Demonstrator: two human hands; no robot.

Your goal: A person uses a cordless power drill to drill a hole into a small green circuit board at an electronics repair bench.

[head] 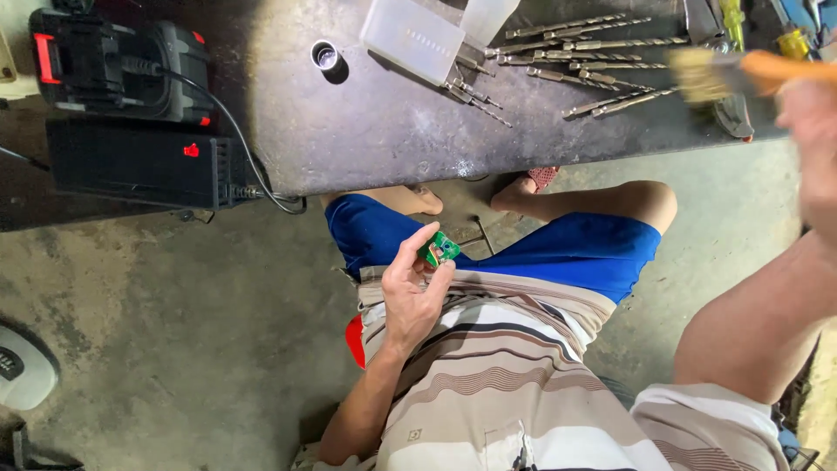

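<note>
My left hand (414, 292) holds a small green circuit board (440, 249) between thumb and fingers, above my lap and blue shorts. My right hand (811, 131), blurred at the right edge, grips a brush with an orange handle (785, 70) and pale bristles (702, 74). The bristles hover over the dark workbench (375, 122) near the drill bits.
Several drill bits (584, 61) lie on the bench beside a clear plastic case (414, 39) and a small metal cup (325, 58). A black battery charger (122, 70) and a black box (139, 161) with cable sit at left. Concrete floor lies below.
</note>
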